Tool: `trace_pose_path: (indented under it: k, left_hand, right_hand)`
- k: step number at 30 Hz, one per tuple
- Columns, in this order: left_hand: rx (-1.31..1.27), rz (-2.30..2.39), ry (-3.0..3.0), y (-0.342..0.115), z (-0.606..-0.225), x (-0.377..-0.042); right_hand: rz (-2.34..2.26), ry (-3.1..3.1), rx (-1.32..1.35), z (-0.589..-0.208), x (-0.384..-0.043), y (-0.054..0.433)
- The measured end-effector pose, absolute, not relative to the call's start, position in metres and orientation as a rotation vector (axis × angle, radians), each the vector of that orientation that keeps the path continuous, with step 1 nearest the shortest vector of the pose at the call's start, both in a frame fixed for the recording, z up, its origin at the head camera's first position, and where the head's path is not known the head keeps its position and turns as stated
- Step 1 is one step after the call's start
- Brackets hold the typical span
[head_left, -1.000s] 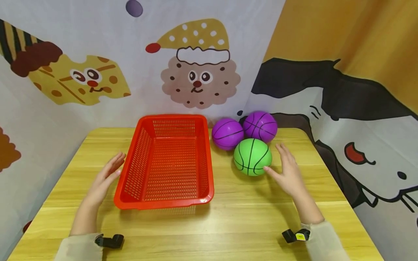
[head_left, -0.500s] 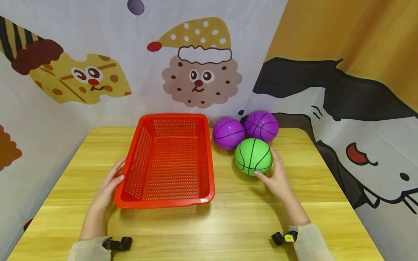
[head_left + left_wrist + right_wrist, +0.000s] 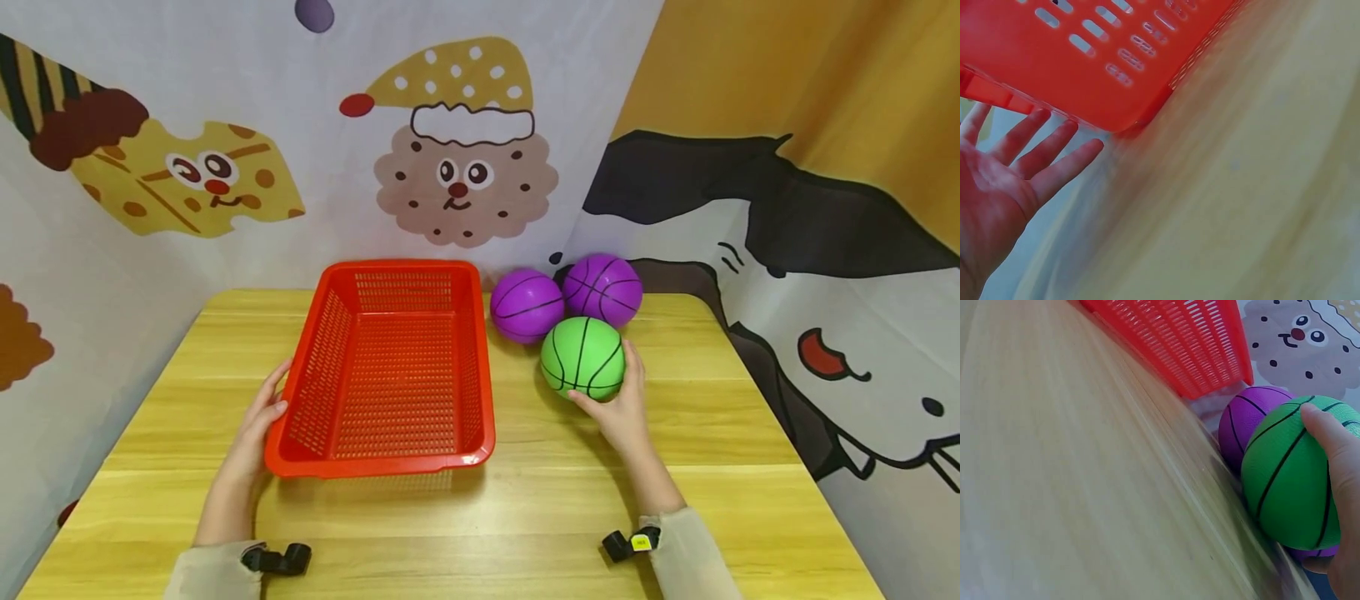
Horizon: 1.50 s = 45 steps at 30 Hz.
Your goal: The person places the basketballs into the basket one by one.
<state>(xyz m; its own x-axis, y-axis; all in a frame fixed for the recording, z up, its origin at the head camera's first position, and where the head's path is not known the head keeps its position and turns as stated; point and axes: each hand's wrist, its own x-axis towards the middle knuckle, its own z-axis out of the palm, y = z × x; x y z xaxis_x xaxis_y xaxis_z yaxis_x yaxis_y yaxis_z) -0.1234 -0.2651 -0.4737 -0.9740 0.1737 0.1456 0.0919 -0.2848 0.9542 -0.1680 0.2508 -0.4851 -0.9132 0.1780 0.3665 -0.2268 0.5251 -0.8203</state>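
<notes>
A green ball (image 3: pixel 579 354) with black basketball lines sits on the table, right of the red plastic basket (image 3: pixel 382 467). My right hand (image 3: pixel 624 417) grips it from the near right side; the right wrist view shows the thumb lying on the ball (image 3: pixel 1291 481). At the basket's left side, my left hand (image 3: pixel 251 433) touches the wall with its thumb and fingers. Seen from the left wrist, the fingers of that hand (image 3: pixel 997 194) are fairly straight and spread against the basket (image 3: pixel 1054 69). Nothing lies inside the basket in the head view.
Two purple balls (image 3: pixel 527 305) (image 3: pixel 604 290) stand behind the green one, close to the back cloth. The wooden table (image 3: pixel 420 542) ends at a printed curtain (image 3: pixel 262 50) along the back and sides.
My right hand has moved left and taken hold of the green ball. My left hand has moved right, from beside the basket to touching it. The basket stays in place.
</notes>
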Motion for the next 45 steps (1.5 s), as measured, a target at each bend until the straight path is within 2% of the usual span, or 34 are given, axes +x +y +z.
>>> trace_pose_path:
  k: [7,19,36,45]
  left_hand:
    - [0.254,2.436,1.891,-0.264,-0.474,-0.124]
    - [0.305,2.461,1.850,-0.261,-0.474,-0.124]
    - [0.280,2.433,1.885,-0.263,-0.472,-0.126]
    - [0.276,2.450,1.877,-0.263,-0.475,-0.124]
  right_hand:
    - [1.469,-2.268,-0.086,-0.484,-0.171,0.245]
    - [1.447,-2.217,-0.063,-0.473,-0.163,0.238]
    - [1.545,-2.089,0.194,-0.399,-0.145,0.196]
    - [1.570,-2.071,0.331,-0.374,-0.151,0.165]
